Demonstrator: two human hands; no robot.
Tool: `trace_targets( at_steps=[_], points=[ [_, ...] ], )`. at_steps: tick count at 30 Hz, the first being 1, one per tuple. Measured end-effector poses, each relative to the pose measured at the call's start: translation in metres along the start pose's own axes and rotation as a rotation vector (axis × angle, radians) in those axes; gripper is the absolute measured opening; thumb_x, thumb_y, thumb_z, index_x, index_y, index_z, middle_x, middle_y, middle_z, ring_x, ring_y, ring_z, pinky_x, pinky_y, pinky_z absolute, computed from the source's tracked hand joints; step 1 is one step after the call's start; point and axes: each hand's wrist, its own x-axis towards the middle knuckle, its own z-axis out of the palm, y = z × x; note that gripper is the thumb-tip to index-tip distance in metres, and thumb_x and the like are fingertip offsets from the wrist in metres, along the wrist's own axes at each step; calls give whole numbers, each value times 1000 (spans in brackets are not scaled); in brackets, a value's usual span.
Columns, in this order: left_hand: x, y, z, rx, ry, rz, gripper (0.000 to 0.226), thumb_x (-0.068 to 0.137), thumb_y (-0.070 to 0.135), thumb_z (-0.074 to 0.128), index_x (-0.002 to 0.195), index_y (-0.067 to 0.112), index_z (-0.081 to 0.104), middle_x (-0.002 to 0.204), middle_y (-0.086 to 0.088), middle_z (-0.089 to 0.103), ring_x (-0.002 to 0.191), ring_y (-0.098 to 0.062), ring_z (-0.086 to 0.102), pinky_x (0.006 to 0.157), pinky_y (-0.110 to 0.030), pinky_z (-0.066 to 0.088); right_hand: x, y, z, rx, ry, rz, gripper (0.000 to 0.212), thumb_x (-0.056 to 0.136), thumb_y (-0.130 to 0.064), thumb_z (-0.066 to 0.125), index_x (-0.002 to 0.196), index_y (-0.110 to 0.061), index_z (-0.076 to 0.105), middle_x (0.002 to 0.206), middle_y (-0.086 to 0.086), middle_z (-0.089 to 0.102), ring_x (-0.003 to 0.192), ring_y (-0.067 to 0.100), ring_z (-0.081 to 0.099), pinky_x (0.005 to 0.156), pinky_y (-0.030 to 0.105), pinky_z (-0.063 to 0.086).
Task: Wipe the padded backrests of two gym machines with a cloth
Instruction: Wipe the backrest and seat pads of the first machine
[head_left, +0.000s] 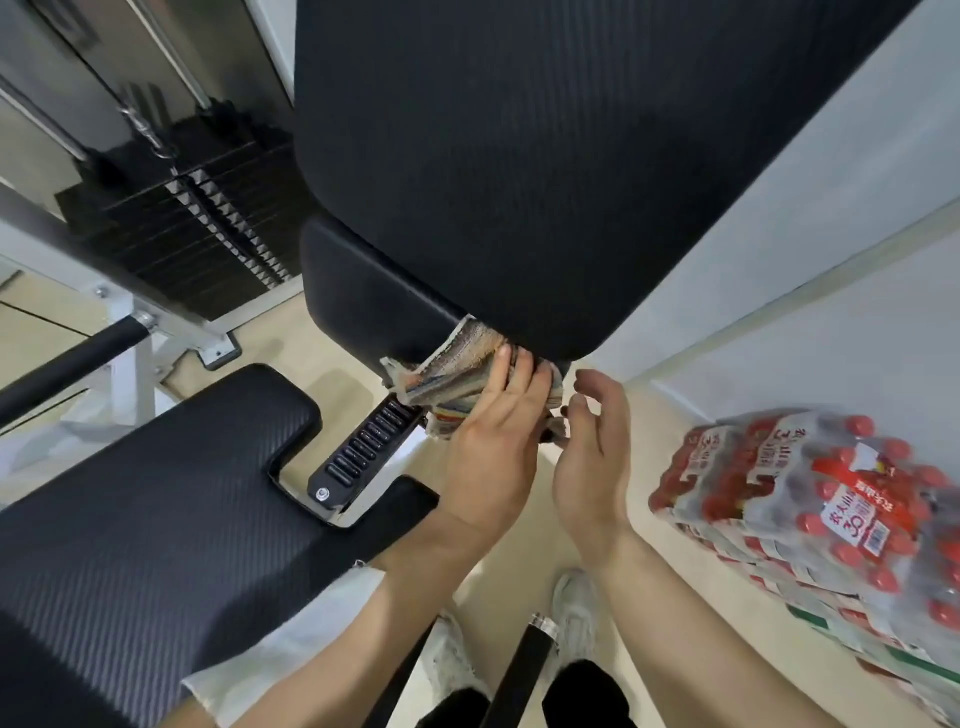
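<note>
Striped folded terry cloth (452, 374) at lower edge of black padded backrest (519, 156). Left hand (493, 441) presses it there, fingers (519, 387) straight, together. Right hand (592, 457) just beside, fingers loosely curled; pinch on cloth unclear. Cloth likely soft, light, floppy: best held bunched under flat palm.

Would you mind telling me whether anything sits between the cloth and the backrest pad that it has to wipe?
Nothing visible does: the left hand presses the cloth directly against the lower edge of the backrest, with the right hand close beside it.
</note>
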Motion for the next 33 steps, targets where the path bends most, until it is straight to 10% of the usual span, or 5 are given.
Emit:
trace_targets(
  at_steps=[9, 16, 20, 24, 33],
  points=[
    [-16, 18, -3, -117, -225, 301, 39, 98, 9, 52, 136, 7, 60, 146, -7, 55, 140, -17, 47, 113, -35, 44, 0, -1, -18, 880, -170, 571, 39, 101, -43, 43, 97, -16, 71, 92, 1, 74, 92, 13, 69, 86, 25, 52],
    [-21, 15, -19, -169, -61, 352, 35, 88, 5, 64, 123, 1, 68, 135, -12, 62, 127, -25, 57, 111, -34, 44, 19, -17, -36, 689, 47, 223, 24, 94, -8, 43, 77, -16, 58, 74, 6, 61, 69, 21, 62, 60, 33, 49],
    [-32, -14, -24, -217, -184, -136, 24, 93, 13, 53, 109, 17, 70, 117, 6, 66, 107, -12, 63, 94, -35, 52, 21, -16, 2, 606, 21, 168, 26, 102, -18, 45, 110, -26, 70, 107, -2, 72, 103, 16, 66, 97, 37, 49],
    [-35, -38, -8, -522, -228, -835, 21, 96, 11, 52, 98, 21, 70, 103, 4, 71, 97, -15, 66, 95, -37, 53, -1, 17, 50, 257, -109, 123, 54, 105, -40, 34, 157, -35, 19, 151, -17, 31, 145, 13, 32, 118, 30, 25],
    [-26, -71, 23, -1213, -170, -1560, 41, 104, 44, 41, 111, 9, 62, 105, -8, 73, 101, -25, 68, 86, -39, 53, -29, 48, 75, 506, -88, 606, 52, 105, -56, 22, 103, -27, 65, 88, -8, 74, 92, 2, 67, 82, 17, 47]
  ],
)
